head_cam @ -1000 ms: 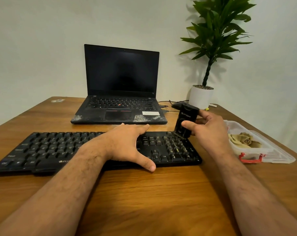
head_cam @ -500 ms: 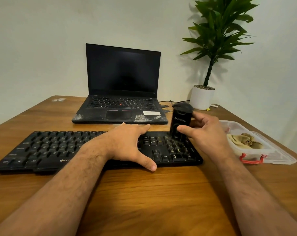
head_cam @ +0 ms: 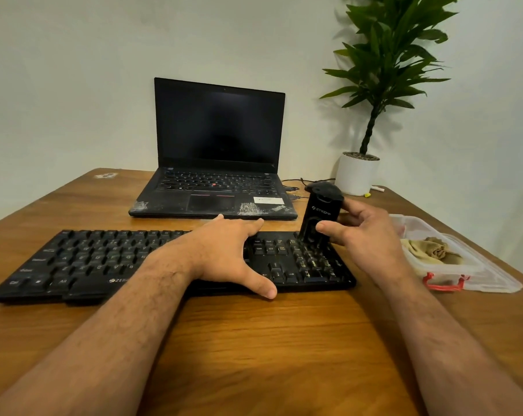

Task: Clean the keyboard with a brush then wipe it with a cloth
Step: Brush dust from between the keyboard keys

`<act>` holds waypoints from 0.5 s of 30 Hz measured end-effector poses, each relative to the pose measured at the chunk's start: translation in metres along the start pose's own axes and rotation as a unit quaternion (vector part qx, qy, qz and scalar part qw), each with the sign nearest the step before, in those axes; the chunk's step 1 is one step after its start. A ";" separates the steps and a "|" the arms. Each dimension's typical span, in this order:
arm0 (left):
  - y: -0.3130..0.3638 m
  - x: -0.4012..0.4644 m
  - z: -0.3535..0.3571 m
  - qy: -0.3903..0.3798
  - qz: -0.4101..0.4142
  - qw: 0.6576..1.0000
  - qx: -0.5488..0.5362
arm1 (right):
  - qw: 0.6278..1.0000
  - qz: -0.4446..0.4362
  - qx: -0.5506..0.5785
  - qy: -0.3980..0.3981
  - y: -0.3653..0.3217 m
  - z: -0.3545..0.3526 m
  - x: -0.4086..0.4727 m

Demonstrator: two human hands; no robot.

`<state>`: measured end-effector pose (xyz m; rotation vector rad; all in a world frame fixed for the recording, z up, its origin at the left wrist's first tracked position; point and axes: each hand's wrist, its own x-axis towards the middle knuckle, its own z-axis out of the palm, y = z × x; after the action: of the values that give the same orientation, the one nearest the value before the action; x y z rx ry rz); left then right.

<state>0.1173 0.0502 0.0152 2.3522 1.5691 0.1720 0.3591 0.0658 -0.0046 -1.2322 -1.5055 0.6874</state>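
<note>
A black keyboard (head_cam: pixel 83 259) lies across the wooden table (head_cam: pixel 254 340) in front of me. My left hand (head_cam: pixel 224 250) rests flat on its middle, fingers spread, thumb over the front edge. My right hand (head_cam: pixel 362 235) grips a black brush (head_cam: pixel 320 214) upright, its lower end down on the keys at the keyboard's right rear corner. A beige cloth (head_cam: pixel 428 249) lies crumpled in a clear plastic box (head_cam: pixel 452 274) to the right of the keyboard.
A dusty open laptop (head_cam: pixel 218 163) with a dark screen stands behind the keyboard. A potted plant in a white pot (head_cam: pixel 356 174) sits at the back right, with a black mouse and cables beside it. The table's right edge runs close behind the box.
My right hand has carried the brush from the keyboard's right end a little left and toward the rear of the number pad. My left hand has stayed put.
</note>
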 end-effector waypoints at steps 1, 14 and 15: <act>0.000 0.000 0.000 0.000 -0.003 1.000 -0.002 | 1.000 -0.003 0.010 -0.024 0.000 -0.002 -0.002; 0.000 0.001 -0.001 -0.001 0.002 1.000 -0.007 | 1.000 0.000 0.006 -0.017 -0.011 -0.004 -0.004; 0.001 0.001 -0.001 0.000 0.003 1.000 -0.006 | 1.000 0.001 0.003 -0.027 -0.013 -0.004 -0.006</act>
<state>0.1178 0.0506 0.0164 2.3464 1.5570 0.1819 0.3578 0.0560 0.0056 -1.2202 -1.5456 0.7312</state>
